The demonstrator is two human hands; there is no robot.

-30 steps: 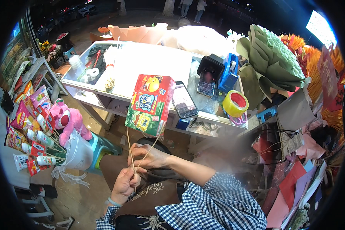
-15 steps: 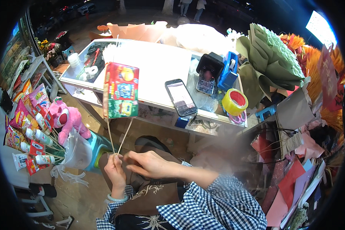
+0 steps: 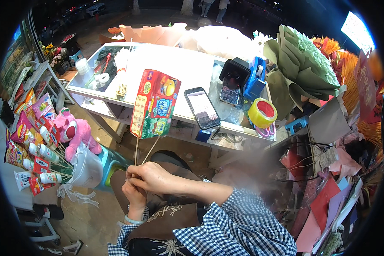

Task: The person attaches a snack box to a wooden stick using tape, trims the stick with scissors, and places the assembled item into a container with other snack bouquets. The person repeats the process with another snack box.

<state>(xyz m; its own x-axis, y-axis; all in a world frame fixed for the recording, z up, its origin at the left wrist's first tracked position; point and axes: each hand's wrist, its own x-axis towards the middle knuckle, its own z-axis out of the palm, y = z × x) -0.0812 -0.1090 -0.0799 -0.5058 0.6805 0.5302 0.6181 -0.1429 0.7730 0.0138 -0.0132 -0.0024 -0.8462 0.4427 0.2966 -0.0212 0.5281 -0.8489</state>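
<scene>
A red and green snack box (image 3: 157,104) is held upright on two thin wooden sticks (image 3: 137,151), which slant together towards my hands. My left hand (image 3: 134,197) is closed round the lower ends of the sticks, a pale bangle at its wrist. Just above it, my right hand (image 3: 152,176) is closed, its fingers pressed on the sticks where they meet and partly covering my left fingers. What the fingertips pinch is hidden. The box stands in front of the white table's near edge, with one side panel now showing.
Beyond lies a white table (image 3: 170,64) with a phone (image 3: 202,108), a yellow tape roll (image 3: 262,113) and a blue tape dispenser (image 3: 255,77). At left, a white bucket (image 3: 87,170) holds snacks on sticks and a pink plush toy (image 3: 74,133). Wrapping papers (image 3: 324,205) crowd the right side.
The box and sticks have shifted right and turned, showing a side panel. My right hand has moved left from beside the sticks and closed over them above my left hand.
</scene>
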